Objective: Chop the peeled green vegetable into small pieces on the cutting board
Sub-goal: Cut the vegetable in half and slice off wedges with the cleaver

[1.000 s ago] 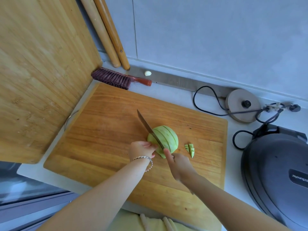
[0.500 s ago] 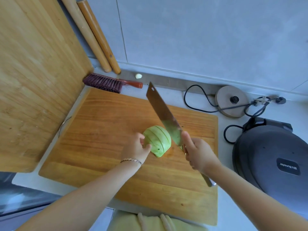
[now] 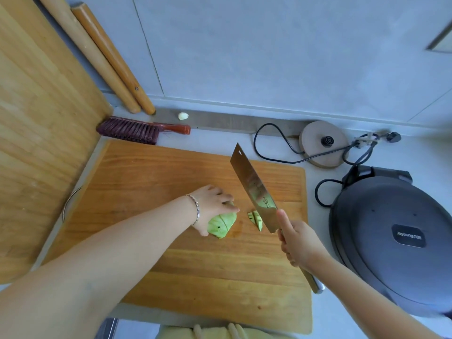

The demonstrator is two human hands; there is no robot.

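Note:
A pale green peeled vegetable [image 3: 221, 225], scored with cuts, lies near the middle of the wooden cutting board [image 3: 151, 182]. My left hand [image 3: 212, 204] rests on top of it and holds it down. A few small cut pieces [image 3: 255, 219] lie just to its right. My right hand [image 3: 298, 242] grips the handle of a cleaver [image 3: 254, 188], whose blade is lifted off the board and tilted, to the right of the pieces.
A large bamboo board [image 3: 41, 133] leans at the left, with two rolling pins [image 3: 107, 57] behind it. A brush [image 3: 137, 130] and a garlic clove [image 3: 183, 115] lie at the back. A kettle base [image 3: 324, 143] with cord and a dark electric cooker [image 3: 393, 238] stand right.
The knife came out of the vegetable and rose to the right. My left hand shifted from the vegetable's left side onto its top, and the vegetable turned.

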